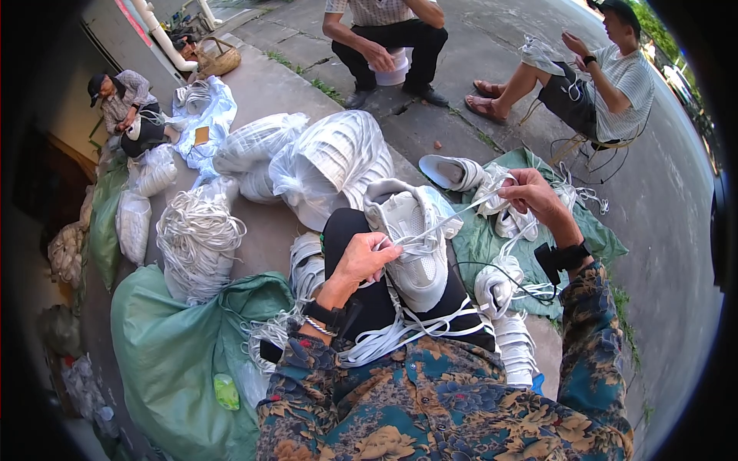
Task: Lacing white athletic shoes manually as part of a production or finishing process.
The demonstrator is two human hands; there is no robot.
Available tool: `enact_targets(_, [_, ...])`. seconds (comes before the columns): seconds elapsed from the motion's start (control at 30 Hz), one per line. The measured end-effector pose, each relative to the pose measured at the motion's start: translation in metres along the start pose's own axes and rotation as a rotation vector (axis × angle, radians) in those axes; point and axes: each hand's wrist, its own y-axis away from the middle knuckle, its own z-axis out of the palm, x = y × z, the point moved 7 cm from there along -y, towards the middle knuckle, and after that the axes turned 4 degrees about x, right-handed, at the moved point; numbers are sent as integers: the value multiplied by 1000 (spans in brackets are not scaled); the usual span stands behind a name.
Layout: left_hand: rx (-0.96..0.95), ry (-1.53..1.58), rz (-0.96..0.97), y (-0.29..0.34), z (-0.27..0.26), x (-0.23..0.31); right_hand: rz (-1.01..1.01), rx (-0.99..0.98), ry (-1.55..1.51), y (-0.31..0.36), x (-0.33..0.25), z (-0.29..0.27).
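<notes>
A white sneaker upper (417,265) rests across my lap, its toe pointing toward me. At its left side my left hand (357,260) is closed with thumb and fingers pinching a white shoelace (453,218) by the eyelets. Raised off to the upper right, my right hand (532,197) pinches the lace and holds it stretched away from the shoe. More loose white laces (407,332) lie over my thighs below the toe. Beside my right leg sit several white shoe uppers (498,287) on a green sheet (592,230).
Bagged stacks of white uppers (338,157) stand ahead. A big bundle of white laces (196,246) sits left, behind a green sack (169,353). One person (607,92) sits at the right, another (384,38) ahead, a third (127,107) far left. A wicker basket (219,58) stands behind.
</notes>
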Motion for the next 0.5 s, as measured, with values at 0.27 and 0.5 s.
enact_targets(0.27, [200,-131,251,-6,2,-1,-38,68,-68,18,-10,-44])
enact_targets(0.5, [287,-321,465,5,12,24,-111,335,-142,22,0,-31])
